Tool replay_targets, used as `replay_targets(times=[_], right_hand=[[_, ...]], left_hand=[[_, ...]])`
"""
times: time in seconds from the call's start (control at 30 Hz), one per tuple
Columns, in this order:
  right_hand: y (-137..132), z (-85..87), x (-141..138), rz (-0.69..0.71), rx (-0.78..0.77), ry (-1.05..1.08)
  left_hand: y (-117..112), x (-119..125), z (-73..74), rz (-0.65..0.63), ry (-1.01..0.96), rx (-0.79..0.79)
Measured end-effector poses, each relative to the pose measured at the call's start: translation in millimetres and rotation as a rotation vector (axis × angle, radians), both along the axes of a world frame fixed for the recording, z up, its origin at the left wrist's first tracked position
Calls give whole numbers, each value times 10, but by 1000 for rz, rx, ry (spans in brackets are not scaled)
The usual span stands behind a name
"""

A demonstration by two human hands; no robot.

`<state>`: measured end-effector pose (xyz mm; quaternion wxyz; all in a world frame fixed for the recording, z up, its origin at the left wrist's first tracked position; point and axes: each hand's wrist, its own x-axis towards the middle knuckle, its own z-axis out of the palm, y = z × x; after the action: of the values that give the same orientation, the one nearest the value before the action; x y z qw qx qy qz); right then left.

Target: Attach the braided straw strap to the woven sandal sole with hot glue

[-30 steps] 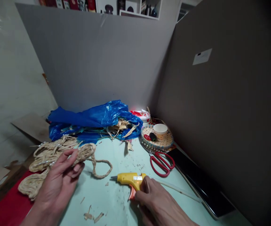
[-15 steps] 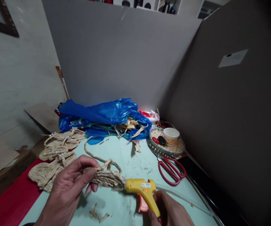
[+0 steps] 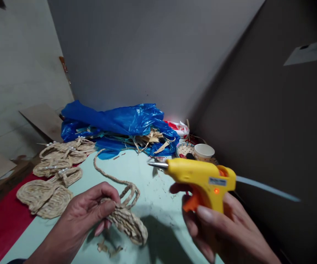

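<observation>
My left hand (image 3: 89,211) pinches one end of a coil of braided straw cord (image 3: 129,224), low over the pale green tabletop. From the coil a loose tail of cord (image 3: 109,176) loops away across the table. My right hand (image 3: 216,220) is wrapped round the handle of a yellow hot glue gun (image 3: 199,176), raised above the table on the right. Its metal nozzle points left, apart from the coil. A small orange light glows on its side, and a clear glue stick (image 3: 268,189) sticks out behind.
Several braided straw slippers with beads (image 3: 45,194) lie at the left on a red strip (image 3: 7,234). A blue plastic bag (image 3: 114,121) with dry husks sits at the back. A white cup (image 3: 204,150) stands in a woven basket (image 3: 184,149). Straw scraps (image 3: 109,249) lie near my left hand.
My right hand has lifted the glue gun from the tabletop, up and to the right, its nozzle leaving the coil's end. The coil's free end now tilts downward. The view has shifted.
</observation>
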<state>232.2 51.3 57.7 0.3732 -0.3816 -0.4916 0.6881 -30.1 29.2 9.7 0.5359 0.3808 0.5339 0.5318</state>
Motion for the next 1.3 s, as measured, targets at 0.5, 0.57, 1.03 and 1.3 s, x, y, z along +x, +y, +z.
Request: replay_targets(times=[0.5, 0.57, 1.03, 1.3], right_hand=[[149, -366, -526, 115, 17, 67], [156, -356, -539, 117, 40, 67], [202, -367, -767, 31, -43, 36], [249, -464, -695, 46, -46, 25]], left_hand=[[-101, 233, -84, -161, -28, -231], [-112, 233, -84, -160, -7, -215], [-157, 154, -160, -164, 103, -177], [-177, 227, -165, -182, -14, -110]])
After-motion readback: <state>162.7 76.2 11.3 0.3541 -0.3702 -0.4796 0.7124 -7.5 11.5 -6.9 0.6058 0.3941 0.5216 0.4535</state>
